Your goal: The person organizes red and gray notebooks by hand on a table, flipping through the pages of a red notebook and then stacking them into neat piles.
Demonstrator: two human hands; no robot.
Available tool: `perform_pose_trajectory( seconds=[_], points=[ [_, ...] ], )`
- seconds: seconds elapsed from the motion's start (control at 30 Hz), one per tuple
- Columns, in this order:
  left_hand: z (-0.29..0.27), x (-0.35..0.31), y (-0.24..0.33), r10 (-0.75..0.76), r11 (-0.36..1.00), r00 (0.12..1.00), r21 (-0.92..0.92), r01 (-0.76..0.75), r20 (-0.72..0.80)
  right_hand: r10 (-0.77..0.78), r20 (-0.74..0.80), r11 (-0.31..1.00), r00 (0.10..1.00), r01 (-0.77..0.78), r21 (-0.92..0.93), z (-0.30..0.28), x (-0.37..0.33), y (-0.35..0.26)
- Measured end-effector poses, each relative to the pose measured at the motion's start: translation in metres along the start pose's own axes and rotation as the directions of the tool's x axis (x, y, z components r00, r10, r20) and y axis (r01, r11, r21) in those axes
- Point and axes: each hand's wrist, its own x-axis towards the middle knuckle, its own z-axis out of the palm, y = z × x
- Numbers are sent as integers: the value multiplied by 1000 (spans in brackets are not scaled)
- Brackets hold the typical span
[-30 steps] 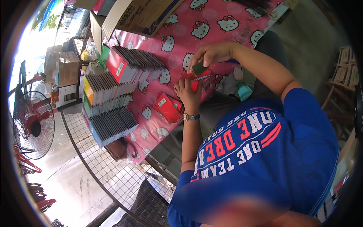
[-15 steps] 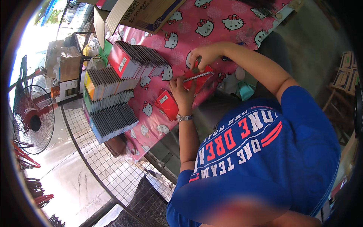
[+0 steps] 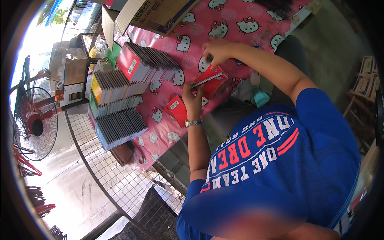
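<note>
A red notebook (image 3: 216,86) with a pale coil along its spine lies at a slant near the table's front edge. My left hand (image 3: 192,96), a metal watch on its wrist, is closed on the lower left end of that spine. Just beyond the notebook, my right hand (image 3: 218,50) is raised, its fingers pinched round a small dark piece (image 3: 209,59) whose kind I cannot make out. Another red notebook (image 3: 177,110) with a white label lies left of my left wrist, partly over something red.
Stacks of red notebooks (image 3: 140,62), yellow-edged notebooks (image 3: 108,86) and blue-edged notebooks (image 3: 120,126) stand at the table's left. An open cardboard box (image 3: 160,16) sits at the back of the pink patterned tablecloth (image 3: 236,40). A fan (image 3: 37,126) stands beyond a wire grid.
My right hand has lifted off the notebook's spine and moved away toward the far side, with the dark piece in its fingers. My left hand stays on the spine's end.
</note>
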Motion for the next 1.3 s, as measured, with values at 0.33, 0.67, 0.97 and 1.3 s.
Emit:
perform_pose_trajectory(
  seconds=[0.33, 0.67, 0.97, 1.3],
  points=[
    [15, -7, 7, -220, 890, 968, -430, 148, -122, 111, -448, 960, 887, -213, -184, 84, -132, 47],
    [35, -23, 10, -225, 890, 933, -450, 79, -281, -97, -572, 941, 815, 263, 214, 55, -105, -75],
    [30, -33, 23, -103, 973, 918, -229, 14, -382, 11, 318, 116, 948, -317, 941, 44, -92, -76],
    [-108, -4, 72, -95, 760, 995, 649, 49, 37, 187, -399, 978, 898, -131, 164, 47, -128, 71]
  ],
)
